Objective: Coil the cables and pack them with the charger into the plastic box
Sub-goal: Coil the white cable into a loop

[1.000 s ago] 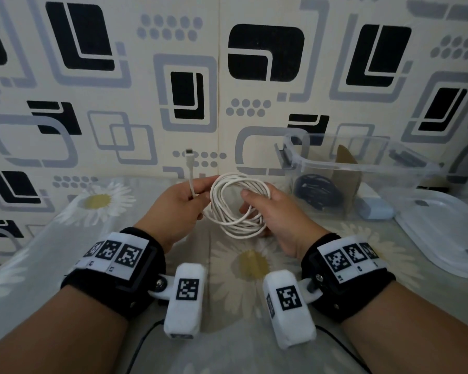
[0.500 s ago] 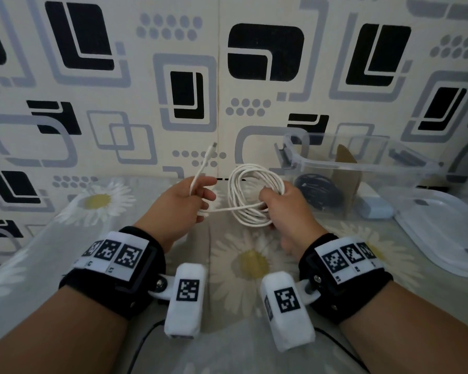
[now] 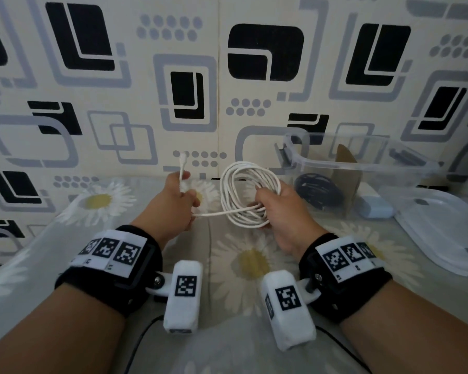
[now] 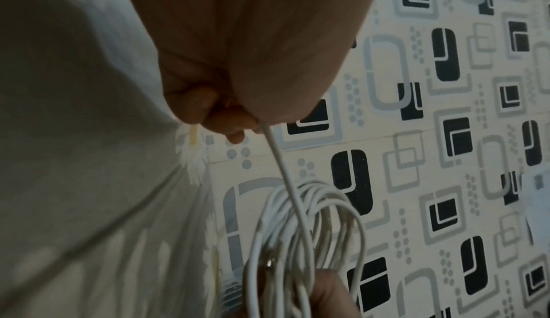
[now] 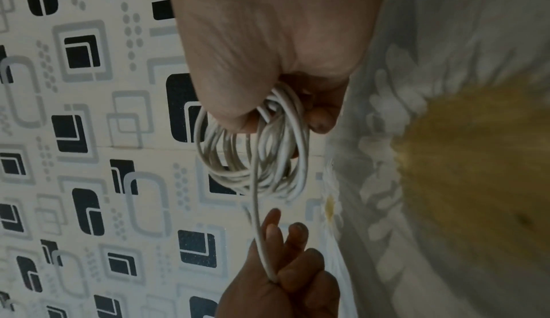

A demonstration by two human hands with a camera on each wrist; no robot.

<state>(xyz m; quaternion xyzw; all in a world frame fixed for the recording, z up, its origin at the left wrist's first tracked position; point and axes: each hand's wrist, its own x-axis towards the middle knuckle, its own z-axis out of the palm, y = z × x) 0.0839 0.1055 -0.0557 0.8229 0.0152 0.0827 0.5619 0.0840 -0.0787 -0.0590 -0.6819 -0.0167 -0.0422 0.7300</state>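
Right hand [image 3: 278, 209] clenched around a bundle of white cable [image 3: 247, 195] loops, held up above the daisy-print cloth [image 3: 97, 203] — coil standing roughly upright, fingers curled through its right side. From the right wrist view, same story: loops bunched under the thumb and fingertips of that hand [image 5: 268, 64], coil [image 5: 253, 158] hanging out beyond them.

Left hand [image 3: 170, 209] closed on the loose tail of the same cable, one strand stretched taut across to the lower part of the coil, connector end [image 3: 183, 159] poking up past the knuckles. Seen from the left wrist: fingers of the left hand [image 4: 238, 64] curled tight, single strand [image 4: 285, 172] running out from the fist and down across the front of the coil.

Off to the right, near the wall — clear plastic box [image 3: 357, 164], open, with a coiled black cable [image 3: 319, 193] inside next to a brown cardboard divider [image 3: 346, 179]. Pale blue charger [image 3: 374, 207] showing through the box wall near its right end; inside or just beside, hard to tell. Clear lid [image 3: 449, 230] lying flat on the cloth just to the right of the box.
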